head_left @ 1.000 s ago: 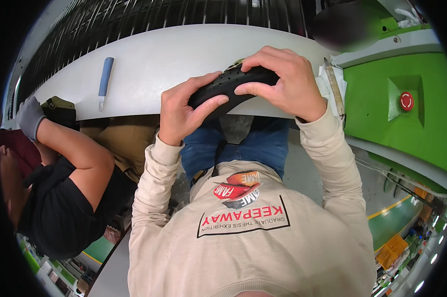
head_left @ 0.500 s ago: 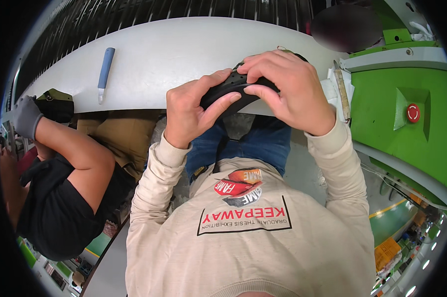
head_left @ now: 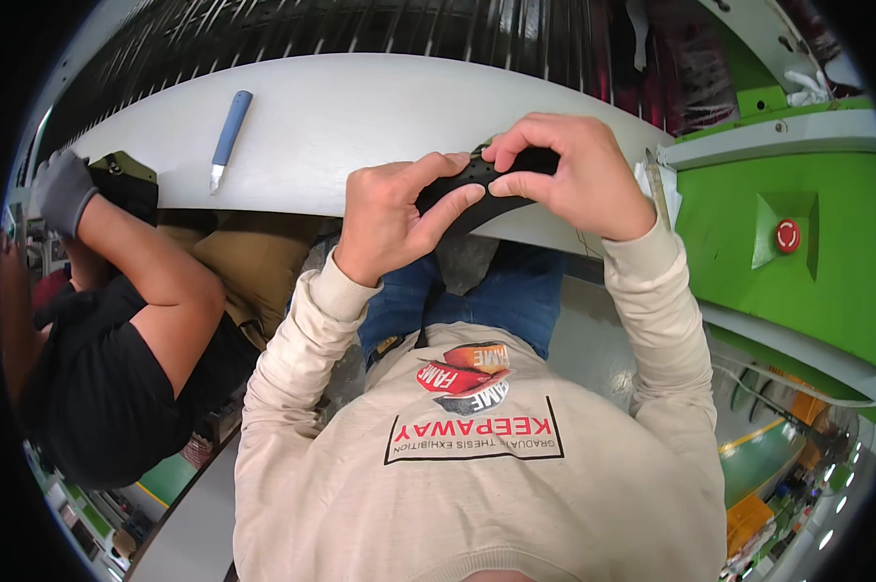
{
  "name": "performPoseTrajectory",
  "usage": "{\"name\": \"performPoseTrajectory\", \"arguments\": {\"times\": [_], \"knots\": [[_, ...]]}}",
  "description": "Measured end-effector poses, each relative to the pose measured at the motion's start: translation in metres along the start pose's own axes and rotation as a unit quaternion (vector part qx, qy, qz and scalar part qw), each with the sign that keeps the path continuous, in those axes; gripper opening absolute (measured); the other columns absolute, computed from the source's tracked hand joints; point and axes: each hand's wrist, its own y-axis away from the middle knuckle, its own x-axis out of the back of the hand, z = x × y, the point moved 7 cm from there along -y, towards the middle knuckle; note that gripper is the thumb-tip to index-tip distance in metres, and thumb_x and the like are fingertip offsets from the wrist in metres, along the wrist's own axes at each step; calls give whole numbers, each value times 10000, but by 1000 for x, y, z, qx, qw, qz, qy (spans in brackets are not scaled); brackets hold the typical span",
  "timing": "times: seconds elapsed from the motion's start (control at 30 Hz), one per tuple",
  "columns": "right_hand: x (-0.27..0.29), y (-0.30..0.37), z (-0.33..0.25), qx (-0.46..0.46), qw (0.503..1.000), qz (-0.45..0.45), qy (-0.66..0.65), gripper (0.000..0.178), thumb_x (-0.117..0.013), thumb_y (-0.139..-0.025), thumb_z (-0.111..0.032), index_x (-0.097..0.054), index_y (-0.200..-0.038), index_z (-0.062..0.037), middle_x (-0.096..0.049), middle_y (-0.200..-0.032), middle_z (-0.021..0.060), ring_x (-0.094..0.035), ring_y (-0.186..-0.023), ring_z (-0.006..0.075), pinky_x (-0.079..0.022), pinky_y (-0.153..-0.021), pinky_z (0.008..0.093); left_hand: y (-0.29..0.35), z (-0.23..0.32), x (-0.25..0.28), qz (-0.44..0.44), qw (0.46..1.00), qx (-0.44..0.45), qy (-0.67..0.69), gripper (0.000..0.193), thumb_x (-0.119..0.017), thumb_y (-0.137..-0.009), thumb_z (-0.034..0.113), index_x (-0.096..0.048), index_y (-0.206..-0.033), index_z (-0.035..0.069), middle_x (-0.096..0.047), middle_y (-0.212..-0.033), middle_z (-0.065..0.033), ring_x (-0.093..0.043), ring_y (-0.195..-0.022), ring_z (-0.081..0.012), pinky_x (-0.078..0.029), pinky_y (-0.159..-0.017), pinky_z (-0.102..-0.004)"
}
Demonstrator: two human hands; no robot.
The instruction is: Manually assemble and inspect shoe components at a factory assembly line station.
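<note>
A curved black piece [head_left: 479,213] with a row of small holes and a bit of olive green at its far edge is held between my hands, over the near edge of the white table. My left hand [head_left: 385,215] grips its left end, the thumb laid along the near side and the fingers curled behind. My right hand [head_left: 593,175] pinches the right part between thumb and curled fingers, thumb tip close to the left thumb. The fingers hide much of the piece, so its exact kind cannot be made out.
On the white table [head_left: 341,107] lies a blue-handled tool [head_left: 232,126] with a short metal blade. To the left, a co-worker's gloved hand [head_left: 64,194] is by an olive and black piece [head_left: 130,189]. A green machine [head_left: 719,310] with a red button [head_left: 786,235] stands right.
The view has shifted slightly. My right fingers have curled in from their spread over the top of the black piece, and more of its dark surface shows between the right thumb and fingers.
</note>
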Motion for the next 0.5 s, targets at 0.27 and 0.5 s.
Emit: {"name": "performPoseTrajectory", "arguments": {"times": [0.27,0.5], "knots": [[-32,22,-20,111,991,-5,74,403,-894,-893,-225,-809,-1256,-72,-809,-1243,135,-744,-1233,358,-567,-1082,467,50,-29,8,24,981,52,186,435,-943,-894,143,-808,-1281,-3,-847,-1175,-168,-836,-1039,-234,-643,-929,-328],[-39,18,-23,116,988,34,93,337,-946,-839,-261,-854,-1113,-87,-844,-1101,96,-791,-1094,324,-576,-1054,450,74,-43,0,64,923,151,348,364,-904,-923,47,-806,-1261,-46,-828,-1278,-163,-793,-1134,-203,-621,-1020,-327]]}}
